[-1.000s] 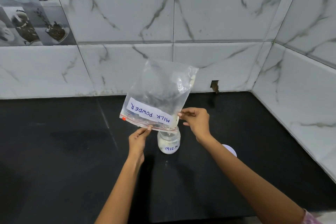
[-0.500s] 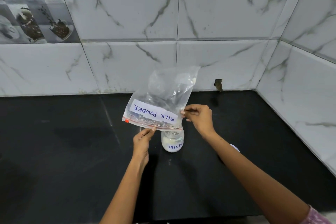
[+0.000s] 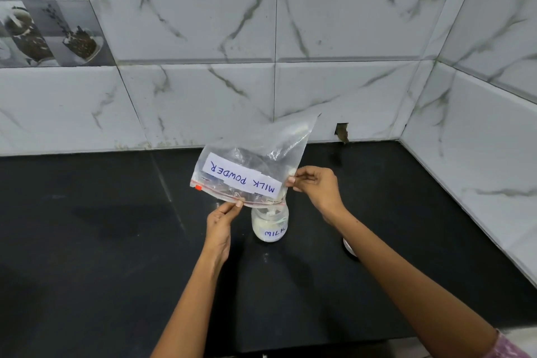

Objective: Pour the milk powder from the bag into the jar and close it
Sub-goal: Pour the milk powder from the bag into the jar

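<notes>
- head view: bag (image 3: 250,166) held upside down over the jar (image 3: 270,224), zip mouth down, closed end tipped up toward the back wall (image 3: 348,90). Label reads "MILK POWDER" inverted.
- left hand (image 3: 220,224) pinches the lower zip edge near its middle, fingers (image 3: 236,204) closed narrow on the plastic.
- right hand (image 3: 316,186) pinches the bag's right side just above the zip corner, fingers narrow, holding the film.
- jar stands upright on the black table (image 3: 87,241), open, white powder filling the lower part, "MILK" on its label. Right end of the bag mouth sits directly above the jar opening, touching or nearly so (cannot tell which).
- key relation: the zip line runs left-high to right-low, so its low corner points into the jar; jar lies just below both hands, between them, left hand a bit nearer.
- bag looks mostly empty, a little residue near the right corner; judgement: pour close to done.
- lid (image 3: 348,247) (white disc, mostly hidden by the right forearm) lies on the table right of the jar, so the right hand is nearer for closing.
- risk, judged: lifting the bag away may dust the table.
</notes>
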`<state>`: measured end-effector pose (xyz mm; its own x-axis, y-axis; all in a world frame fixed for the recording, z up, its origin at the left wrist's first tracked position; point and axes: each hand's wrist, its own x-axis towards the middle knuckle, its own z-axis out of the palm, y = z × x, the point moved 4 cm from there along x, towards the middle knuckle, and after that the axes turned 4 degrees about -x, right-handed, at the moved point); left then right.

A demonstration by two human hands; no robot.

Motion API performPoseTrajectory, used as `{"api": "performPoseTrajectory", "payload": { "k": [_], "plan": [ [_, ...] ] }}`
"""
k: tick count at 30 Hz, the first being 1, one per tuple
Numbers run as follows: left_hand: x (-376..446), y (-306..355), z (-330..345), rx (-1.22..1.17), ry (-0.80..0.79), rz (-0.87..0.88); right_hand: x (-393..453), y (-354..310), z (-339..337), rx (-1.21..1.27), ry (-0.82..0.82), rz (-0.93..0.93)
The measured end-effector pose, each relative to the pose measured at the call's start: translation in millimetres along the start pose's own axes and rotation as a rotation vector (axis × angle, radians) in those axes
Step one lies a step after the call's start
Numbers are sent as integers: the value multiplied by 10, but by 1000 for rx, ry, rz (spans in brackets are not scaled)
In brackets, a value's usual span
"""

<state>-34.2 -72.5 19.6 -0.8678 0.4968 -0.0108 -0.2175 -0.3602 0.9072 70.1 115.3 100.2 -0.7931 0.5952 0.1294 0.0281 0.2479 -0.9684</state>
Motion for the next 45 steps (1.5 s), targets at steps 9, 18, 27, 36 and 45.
{"api": "performPoseTrajectory", "payload": {
  "k": [9,18,27,36,45],
  "plan": [
    [-25,-48,-21,-37,6,-11,10,44,-75,-43,22,2],
    [-22,-42,-2,-56,7,4,71,-75,-138,54,74,80],
    [0,-76,-34,-37,31,-12,120,-140,-143,26,145,21],
    [19,-123,-38,-42,77,-42,57,-129,-57,85,108,7],
    [42,-119,-43,-29,103,-51,-59,174,35,-74,-69,174]
  ]
}}
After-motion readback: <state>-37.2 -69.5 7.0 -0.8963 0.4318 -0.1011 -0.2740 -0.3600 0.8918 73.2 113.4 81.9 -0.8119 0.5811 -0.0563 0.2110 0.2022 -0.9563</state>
